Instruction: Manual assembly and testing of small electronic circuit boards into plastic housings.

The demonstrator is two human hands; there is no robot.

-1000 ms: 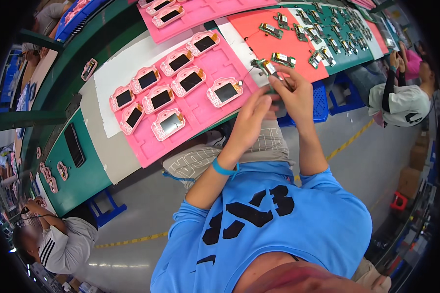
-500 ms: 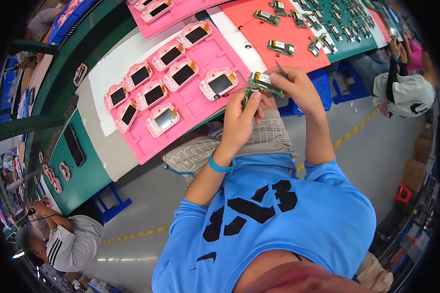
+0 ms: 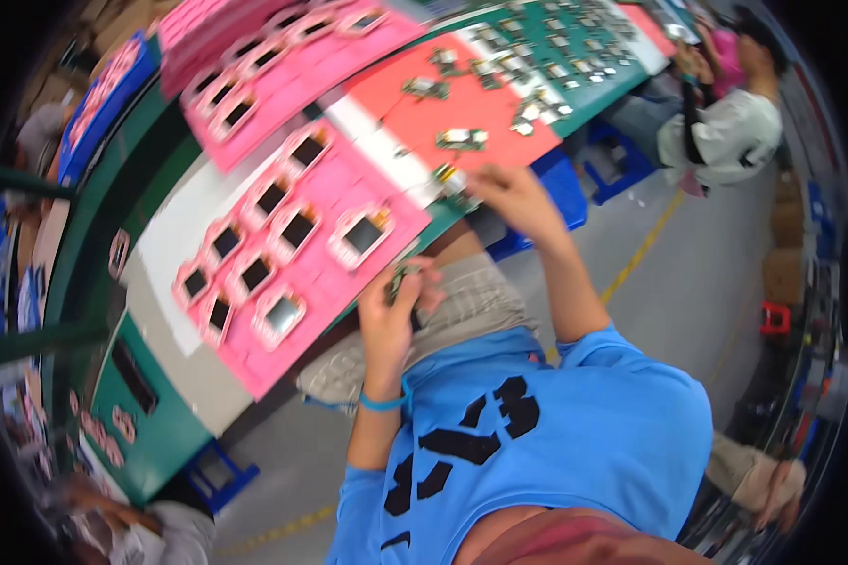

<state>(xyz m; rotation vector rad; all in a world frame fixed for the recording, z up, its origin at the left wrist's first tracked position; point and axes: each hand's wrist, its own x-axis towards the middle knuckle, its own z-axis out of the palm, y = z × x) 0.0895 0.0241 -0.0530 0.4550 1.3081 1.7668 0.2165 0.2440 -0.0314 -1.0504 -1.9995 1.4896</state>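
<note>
My right hand [image 3: 516, 200] pinches a green circuit board with a silvery battery pack [image 3: 450, 178] at its edge, near the front edge of the table. Lower and to the left, my left hand [image 3: 391, 306] has its fingers curled around another small green circuit board [image 3: 404, 274], partly hidden by them. Just beyond the left hand, a pink handheld-console shell with a dark screen [image 3: 362, 235] lies on the pink foam tray [image 3: 334, 193]. Several similar shells rest in that tray. Motion blur hides the boards' finer detail.
A red-orange mat [image 3: 410, 127] bears several circuit boards, with more on the green mat [image 3: 589, 94] beyond. Another pink tray [image 3: 292, 80] of shells stands behind. Blue stools [image 3: 556, 188] stand beside the table. A co-worker [image 3: 721, 132] sits at the far right.
My hands were close together at the boards and are now apart, the left lower and nearer me. Thin tweezers seen at my right hand no longer show clearly. The whole view has shifted.
</note>
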